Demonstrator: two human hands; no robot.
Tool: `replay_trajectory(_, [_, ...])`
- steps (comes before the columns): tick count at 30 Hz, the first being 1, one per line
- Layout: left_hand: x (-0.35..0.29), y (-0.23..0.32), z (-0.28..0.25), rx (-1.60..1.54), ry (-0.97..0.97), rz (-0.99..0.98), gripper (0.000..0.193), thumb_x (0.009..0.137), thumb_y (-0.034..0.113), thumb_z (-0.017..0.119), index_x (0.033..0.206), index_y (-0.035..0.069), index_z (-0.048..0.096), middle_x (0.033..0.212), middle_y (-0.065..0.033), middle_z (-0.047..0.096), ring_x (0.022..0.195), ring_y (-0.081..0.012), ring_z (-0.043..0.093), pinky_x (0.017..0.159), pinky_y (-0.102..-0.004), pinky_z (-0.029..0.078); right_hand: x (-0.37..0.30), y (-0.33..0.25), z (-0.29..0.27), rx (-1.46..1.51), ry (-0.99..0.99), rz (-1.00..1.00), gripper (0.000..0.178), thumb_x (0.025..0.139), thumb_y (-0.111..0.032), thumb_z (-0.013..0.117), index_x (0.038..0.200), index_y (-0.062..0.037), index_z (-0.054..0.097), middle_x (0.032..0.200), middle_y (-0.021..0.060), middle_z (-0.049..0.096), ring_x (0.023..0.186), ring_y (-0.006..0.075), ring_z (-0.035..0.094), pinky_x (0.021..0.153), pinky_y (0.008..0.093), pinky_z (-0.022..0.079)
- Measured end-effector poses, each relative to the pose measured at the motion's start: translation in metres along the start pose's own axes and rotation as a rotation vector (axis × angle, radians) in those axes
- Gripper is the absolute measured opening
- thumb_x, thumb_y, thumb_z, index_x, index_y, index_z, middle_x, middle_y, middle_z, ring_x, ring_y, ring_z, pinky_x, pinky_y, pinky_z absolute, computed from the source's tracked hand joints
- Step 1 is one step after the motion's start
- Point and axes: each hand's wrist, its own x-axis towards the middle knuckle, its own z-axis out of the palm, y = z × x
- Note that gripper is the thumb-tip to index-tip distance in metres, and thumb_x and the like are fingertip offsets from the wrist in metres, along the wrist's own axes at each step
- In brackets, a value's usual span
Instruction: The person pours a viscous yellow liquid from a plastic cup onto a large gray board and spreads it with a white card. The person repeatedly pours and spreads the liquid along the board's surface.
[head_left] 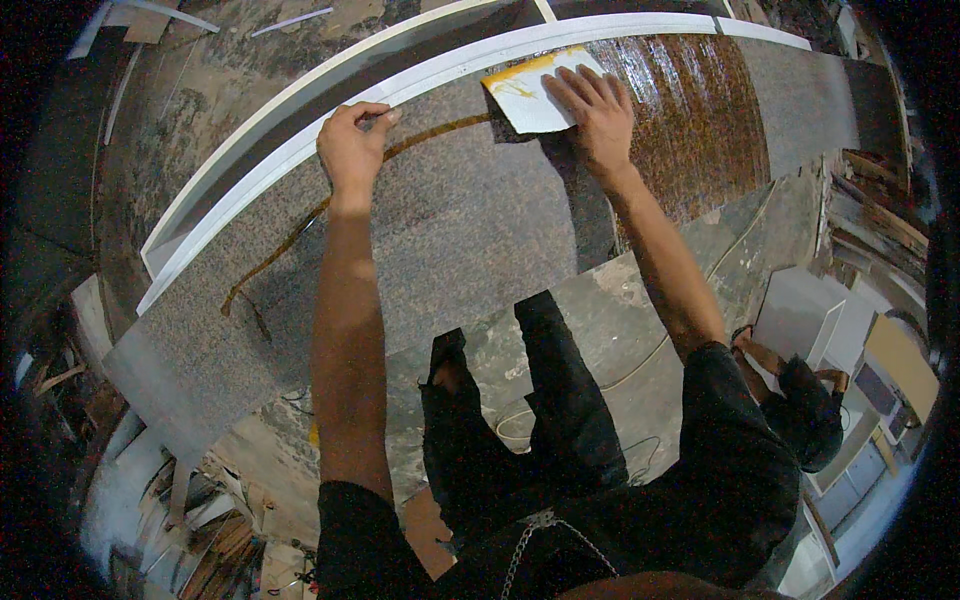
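A long speckled grey-brown board lies in front of me. My right hand grips a white flat spreader, whose far edge and face are smeared with yellow glue. Its lower edge touches the board. To its right, glossy brown streaks of wet glue cover the surface. A thin brown line of glue runs leftward from the spreader, passing under my left arm. My left hand hovers over or rests at the board's far edge, thumb and fingers pinched together; what they hold, if anything, cannot be made out.
White rails of a frame run along the board's far side. At the right another person in dark clothes bends near pale panels. A cable crosses the concrete floor. Scrap wood is piled at lower left.
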Motion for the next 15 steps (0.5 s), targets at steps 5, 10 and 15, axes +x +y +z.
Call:
replay_trajectory(5, [-0.001, -0.001, -0.001, -0.023, -0.008, -0.01, 0.022, 0.077, 0.031, 0.084, 0.091, 0.015, 0.079, 0.09, -0.0104, 0.072, 0.081, -0.0263, 0.066, 0.078, -0.0342, 0.052, 0.006, -0.011, 0.006, -0.001, -0.03, -0.017, 0.048, 0.087, -0.015, 0.057, 0.133, -0.0299, 0.06, 0.135, -0.0033, 0.061, 0.128, 0.0224, 0.054, 0.111, 0.0503, 0.036])
replay_trajectory(10, [-0.002, -0.003, -0.002, -0.078, 0.033, 0.019, 0.021, 0.077, 0.029, 0.084, 0.091, 0.013, 0.079, 0.088, -0.0092, 0.072, 0.079, -0.0249, 0.066, 0.075, -0.034, 0.051, -0.004, -0.017, -0.002, 0.007, -0.045, 0.01, 0.047, 0.088, -0.016, 0.056, 0.133, -0.0291, 0.06, 0.135, -0.0032, 0.061, 0.128, 0.0227, 0.054, 0.112, 0.0511, 0.035])
replay_trajectory(15, [0.0, 0.006, 0.0, -0.008, 0.004, 0.012, 0.022, 0.076, 0.028, 0.084, 0.092, 0.013, 0.079, 0.088, -0.0091, 0.072, 0.078, -0.0242, 0.066, 0.073, -0.0344, 0.051, 0.004, -0.018, -0.004, 0.012, -0.022, 0.035, 0.047, 0.089, -0.016, 0.054, 0.133, -0.0311, 0.06, 0.134, -0.0033, 0.061, 0.129, 0.0225, 0.053, 0.113, 0.0518, 0.034])
